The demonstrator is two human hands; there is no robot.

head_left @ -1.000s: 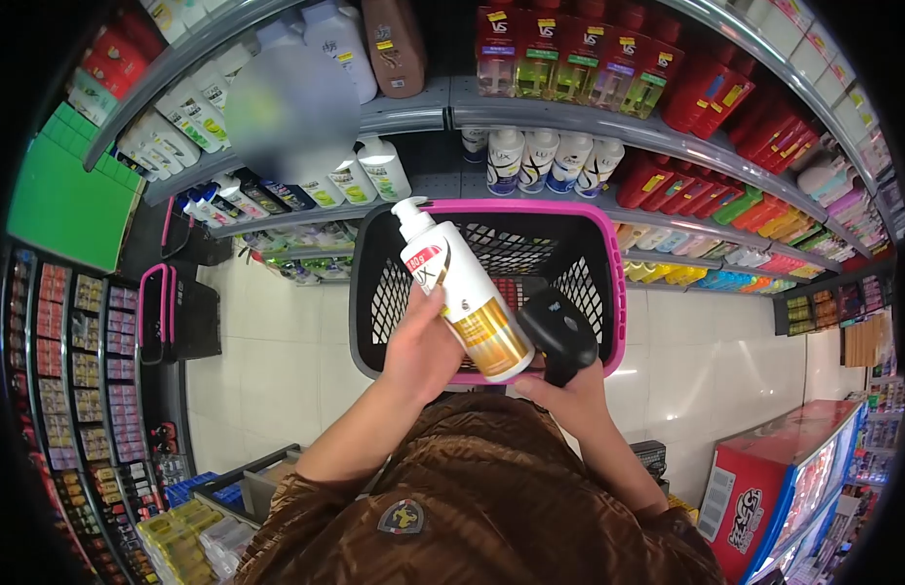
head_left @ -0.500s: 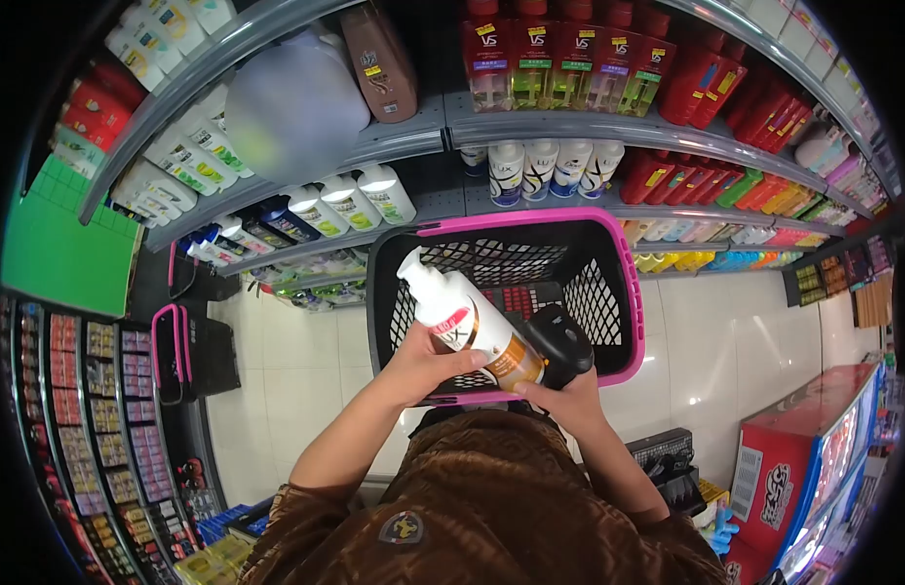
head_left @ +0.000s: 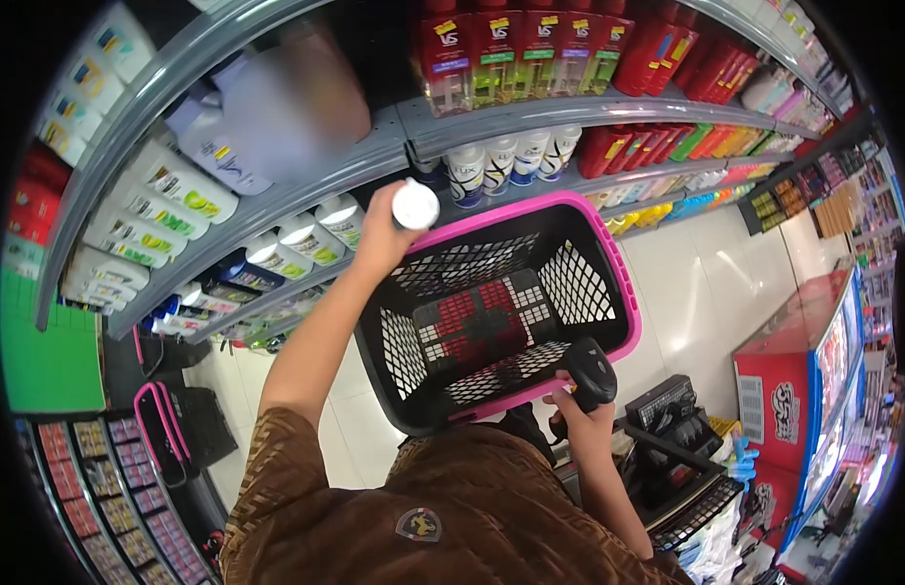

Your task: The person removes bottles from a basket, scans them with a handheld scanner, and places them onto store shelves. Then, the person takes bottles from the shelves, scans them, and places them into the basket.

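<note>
Stretched forward to the shelf edge, my left hand [head_left: 381, 234] is wrapped round the white pump bottle [head_left: 414, 206], seen from its end, with its label out of sight. Left of the LUX bottles [head_left: 498, 164] on the lower shelf is where it is held. My right hand [head_left: 583, 414] grips a black handheld scanner [head_left: 591, 374] over the near right edge of the basket. Below both hands is the black basket with a pink rim [head_left: 623, 283]; its meshed bottom shows red and white patches.
Shelves [head_left: 491, 124] of bottles curve across the front. A stacked black basket [head_left: 207, 429] stands at the left on the floor. Green panel [head_left: 48, 341] at far left. A red freezer cabinet [head_left: 789, 361] and black racks [head_left: 667, 468] are on the right.
My left hand has carried the bottle from above the basket forward to the lower shelf. My right hand no longer touches the bottle and keeps the scanner. The view has turned.
</note>
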